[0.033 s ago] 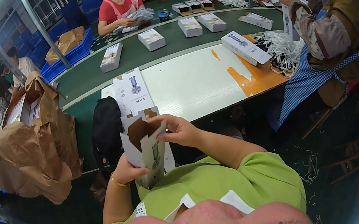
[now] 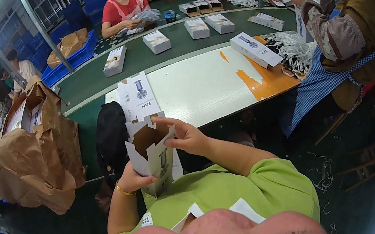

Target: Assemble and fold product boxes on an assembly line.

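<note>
An open white cardboard box (image 2: pixel 157 154) stands in front of my chest, its top flaps raised and its brown inside showing. My left hand (image 2: pixel 135 178) grips the box low on its near side, thumb across the printed face. At the top rim, my right hand (image 2: pixel 184 136) holds the box by its wall and flap, thumb and fingers on either side. Some of its fingertips are hidden by the cardboard. Just beyond, a flat printed carton (image 2: pixel 139 93) lies on the white tabletop, partly covered by the box I hold.
A green conveyor (image 2: pixel 133 55) carries several closed white boxes (image 2: pixel 157 41). A black bag (image 2: pixel 112 134) lies left of my box, beside a large brown paper sack (image 2: pixel 39 161) with cartons inside. One co-worker (image 2: pixel 124 5) sits across the belt; another, in a checked apron (image 2: pixel 311 83), works at right.
The boxes on the conveyor sit very slightly farther left. Both my hands keep their hold on the open box, with hardly any movement.
</note>
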### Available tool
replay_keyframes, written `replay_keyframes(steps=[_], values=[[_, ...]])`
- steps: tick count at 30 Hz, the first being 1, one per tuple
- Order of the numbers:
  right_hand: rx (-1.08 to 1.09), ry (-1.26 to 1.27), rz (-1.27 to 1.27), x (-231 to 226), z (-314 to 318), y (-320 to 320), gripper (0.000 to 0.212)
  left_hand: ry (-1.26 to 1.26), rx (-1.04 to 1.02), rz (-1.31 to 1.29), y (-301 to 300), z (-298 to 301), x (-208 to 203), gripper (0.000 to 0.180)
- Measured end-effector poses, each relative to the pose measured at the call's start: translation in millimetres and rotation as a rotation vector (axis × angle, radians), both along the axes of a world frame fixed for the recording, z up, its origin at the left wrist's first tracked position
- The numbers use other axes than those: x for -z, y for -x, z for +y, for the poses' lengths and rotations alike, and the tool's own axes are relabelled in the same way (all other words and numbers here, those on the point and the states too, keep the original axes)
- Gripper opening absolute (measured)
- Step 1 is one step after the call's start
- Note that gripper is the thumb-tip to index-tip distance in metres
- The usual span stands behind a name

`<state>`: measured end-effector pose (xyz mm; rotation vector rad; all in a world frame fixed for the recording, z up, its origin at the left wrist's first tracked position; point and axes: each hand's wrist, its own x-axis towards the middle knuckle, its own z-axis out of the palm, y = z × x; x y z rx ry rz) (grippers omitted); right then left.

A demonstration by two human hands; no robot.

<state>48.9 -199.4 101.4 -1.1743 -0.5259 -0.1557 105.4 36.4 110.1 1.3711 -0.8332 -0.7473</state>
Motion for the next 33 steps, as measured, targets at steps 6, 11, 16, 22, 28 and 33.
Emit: replay_keyframes(steps=[6,11,16,22,28,33], values=[[-0.016,-0.218,0.095,3.6,14.0,2.1,0.056,-0.005,0.026,-0.025,3.1,-6.0,16.2,0.065],[0.082,-0.200,0.408,2.4,23.6,11.7,0.044,0.110,-0.244,-0.207,18.6,-4.3,47.6,0.074],[0.074,-0.058,0.344,-8.0,27.1,16.5,0.053,0.071,-0.488,-1.097,23.1,-2.2,45.1,0.083],[-0.138,0.016,0.339,-10.7,23.6,11.0,0.042,0.004,-0.402,-1.157,21.0,11.3,5.8,0.078],[-0.246,0.008,0.407,-0.5,22.0,8.7,0.038,-0.028,-0.358,-1.160,24.4,10.3,-11.0,0.053],[-0.240,0.133,0.258,5.0,13.1,6.3,0.038,-0.002,-0.308,-1.118,23.4,12.2,-5.9,0.044]])
